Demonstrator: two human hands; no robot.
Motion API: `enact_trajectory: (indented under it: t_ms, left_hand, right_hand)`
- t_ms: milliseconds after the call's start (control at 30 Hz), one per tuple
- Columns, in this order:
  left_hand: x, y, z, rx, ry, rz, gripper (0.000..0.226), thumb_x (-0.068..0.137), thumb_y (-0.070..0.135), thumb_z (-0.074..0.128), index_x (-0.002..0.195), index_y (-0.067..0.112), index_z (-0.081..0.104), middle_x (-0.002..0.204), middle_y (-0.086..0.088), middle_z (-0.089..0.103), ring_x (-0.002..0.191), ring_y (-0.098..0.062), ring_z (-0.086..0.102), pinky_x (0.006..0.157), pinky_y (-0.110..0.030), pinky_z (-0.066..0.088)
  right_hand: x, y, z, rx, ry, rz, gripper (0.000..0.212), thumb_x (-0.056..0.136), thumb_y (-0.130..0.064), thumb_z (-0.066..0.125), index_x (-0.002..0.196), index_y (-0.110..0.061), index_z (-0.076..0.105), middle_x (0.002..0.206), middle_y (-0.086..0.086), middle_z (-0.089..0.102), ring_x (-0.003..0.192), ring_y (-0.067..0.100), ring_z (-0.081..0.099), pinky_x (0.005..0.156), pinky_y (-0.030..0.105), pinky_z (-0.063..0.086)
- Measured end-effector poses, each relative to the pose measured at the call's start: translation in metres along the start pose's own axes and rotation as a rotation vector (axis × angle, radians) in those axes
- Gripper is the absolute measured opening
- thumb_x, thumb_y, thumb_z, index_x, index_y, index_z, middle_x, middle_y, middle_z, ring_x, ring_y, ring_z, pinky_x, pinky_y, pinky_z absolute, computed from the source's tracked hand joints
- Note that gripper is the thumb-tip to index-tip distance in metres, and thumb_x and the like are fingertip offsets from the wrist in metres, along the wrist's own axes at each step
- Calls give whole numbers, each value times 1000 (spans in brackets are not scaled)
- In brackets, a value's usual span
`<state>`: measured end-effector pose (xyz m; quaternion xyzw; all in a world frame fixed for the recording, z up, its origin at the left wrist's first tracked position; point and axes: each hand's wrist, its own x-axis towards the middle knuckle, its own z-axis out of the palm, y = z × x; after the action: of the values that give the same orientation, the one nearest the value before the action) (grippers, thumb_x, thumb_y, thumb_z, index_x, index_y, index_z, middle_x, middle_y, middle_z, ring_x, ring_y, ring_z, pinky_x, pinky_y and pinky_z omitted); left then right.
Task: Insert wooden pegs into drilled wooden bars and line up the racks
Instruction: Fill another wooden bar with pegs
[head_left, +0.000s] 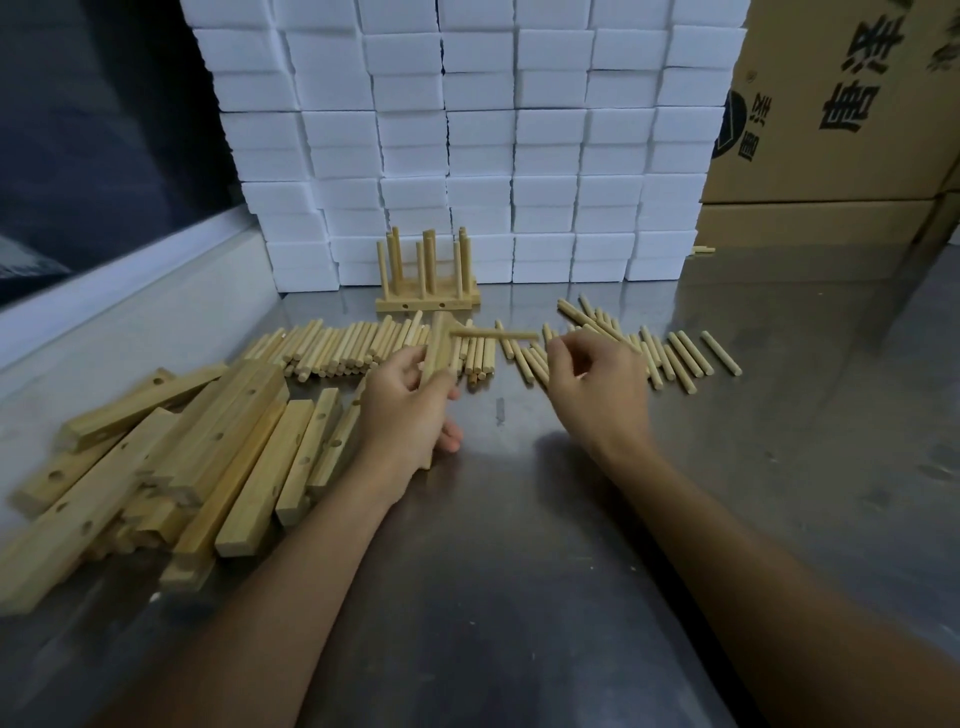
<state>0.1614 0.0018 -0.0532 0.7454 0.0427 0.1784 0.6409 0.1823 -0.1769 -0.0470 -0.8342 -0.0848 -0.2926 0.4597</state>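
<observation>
Left hand (410, 400) grips a drilled wooden bar (439, 348) upright above the steel table (519, 519), one peg (493, 335) seated sideways; right hand (592, 379), loosely curled, holds nothing; bar seems light and rigid, best grasped mid-length.

A pile of bars (171, 457) lies at the left side of the table (519, 571). Behind the pile, a row of pegs (337, 348) runs across to more pegs (675, 353) on the right. Behind the pegs, racks (427, 280) stand before a wall of blocks (467, 130), with boxes (831, 114) at the back right corner.
</observation>
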Motion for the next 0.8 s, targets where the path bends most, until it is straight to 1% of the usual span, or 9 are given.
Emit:
enact_trajectory:
  t_ms: [33, 67, 133, 200, 300, 367, 533, 633, 800]
  left_hand:
    - [1, 2, 2, -59, 7, -23, 6, 98, 15, 55, 100, 18, 60, 82, -4, 68, 40, -21, 58, 41, -31, 51]
    - [3, 3, 3, -101, 26, -46, 9, 99, 17, 53, 97, 17, 61, 78, -4, 69, 41, -21, 59, 41, -31, 52]
    - [9, 5, 5, -180, 60, -123, 13, 101, 20, 50, 98, 16, 61, 80, -6, 69, 43, -20, 60, 41, -29, 51]
    - [16, 8, 5, -260, 77, -191, 13, 103, 25, 48, 103, 20, 60, 82, -10, 69, 43, -19, 60, 41, -28, 50]
    - [23, 9, 5, -392, 108, -248, 14, 104, 31, 46, 101, 26, 58, 69, -7, 65, 38, -16, 53, 36, -23, 41]
    - [24, 7, 3, -441, 104, -260, 15, 104, 30, 47, 101, 24, 59, 60, -4, 60, 37, -15, 48, 34, -21, 34]
    - [21, 4, 2, -491, 46, -267, 12, 98, 12, 44, 96, 8, 55, 66, -9, 56, 39, -17, 49, 33, -22, 33]
    - [19, 4, 2, -504, 51, -265, 14, 99, 11, 44, 101, 8, 57, 65, -9, 57, 40, -16, 51, 34, -24, 37]
    - [20, 5, 5, -462, 70, -246, 12, 99, 10, 46, 96, 8, 58, 66, -10, 57, 39, -15, 52, 35, -23, 39]
  right_hand:
    - [1, 2, -2, -44, 6, 5, 24, 97, -20, 56, 77, -15, 67, 62, -6, 59, 59, 10, 54, 61, 35, 51]
    - [2, 4, -3, -78, 11, 10, 22, 97, -20, 57, 79, -14, 68, 64, -6, 61, 61, 11, 57, 63, 36, 53]
    - [5, 7, -5, -150, 18, 11, 18, 96, -18, 57, 89, -11, 72, 73, -2, 67, 67, 14, 61, 68, 40, 56]
    - [7, 10, -6, -270, -11, -19, 17, 94, -16, 58, 97, -10, 74, 84, 1, 71, 75, 16, 64, 76, 41, 56]
    - [9, 11, -5, -475, -82, -63, 20, 93, -22, 59, 104, -13, 74, 94, 2, 71, 88, 18, 63, 86, 41, 53]
    - [11, 10, -2, -532, -95, -78, 22, 93, -26, 60, 105, -15, 74, 95, 3, 71, 90, 20, 62, 88, 41, 52]
    - [13, 9, 14, -604, -143, -90, 23, 95, -35, 58, 102, -19, 72, 93, 0, 67, 90, 19, 59, 91, 41, 49]
    - [17, 8, 25, -627, -147, -107, 23, 95, -38, 56, 100, -20, 71, 92, 0, 65, 92, 20, 58, 93, 41, 47]
    - [41, 6, 46, -676, -180, -42, 25, 96, -37, 53, 102, -18, 68, 100, 3, 66, 101, 25, 58, 102, 45, 41]
